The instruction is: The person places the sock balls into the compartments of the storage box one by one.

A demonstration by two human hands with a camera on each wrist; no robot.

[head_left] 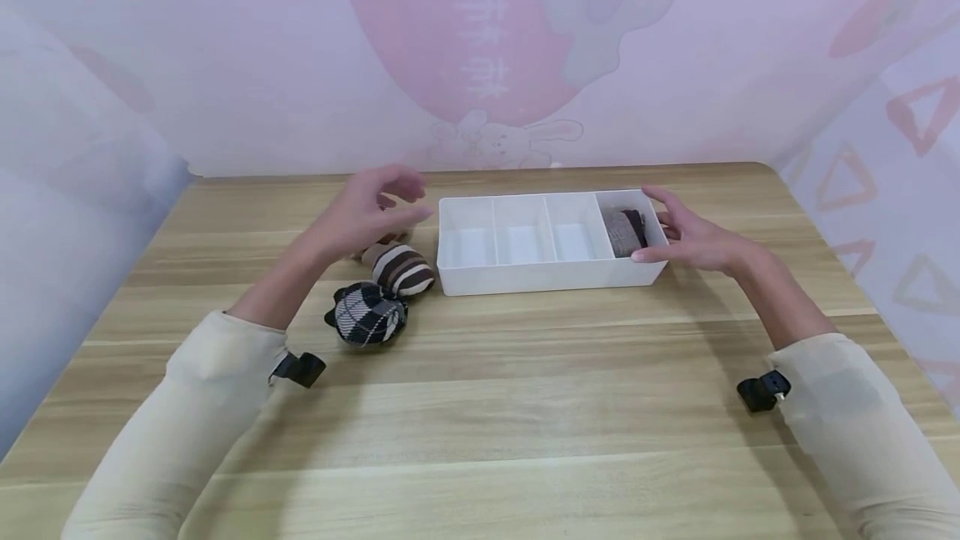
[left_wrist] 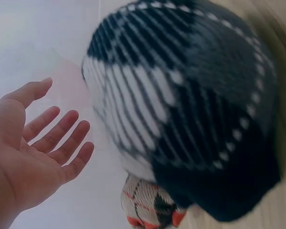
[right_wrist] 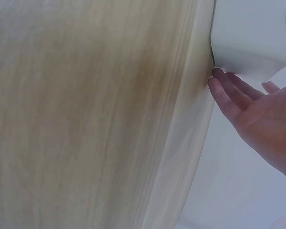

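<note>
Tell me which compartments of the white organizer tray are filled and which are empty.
Only the rightmost compartment is filled: a grey-brown rolled sock sits in the white tray. The other three compartments show bare white floors in the head view.

This looks like a staged corner of a room set up for recording rather than a lived-in home. A pale wooden table (head_left: 480,407) with a plank-grain top stands boxed in on three sides by soft pinkish-lilac cloth (head_left: 247,57). The back panel carries a big red balloon-like shape (head_left: 457,23) with blurred characters I cannot read, and a small cartoon rabbit (head_left: 498,142) drawn below it; the right-hand panel shows red triangle outlines (head_left: 918,115). Small black cameras (head_left: 761,392) are strapped at the cuffs of the person's cream sleeves (head_left: 862,432), which fits a data-capture booth, possibly in a lab or office.
</note>
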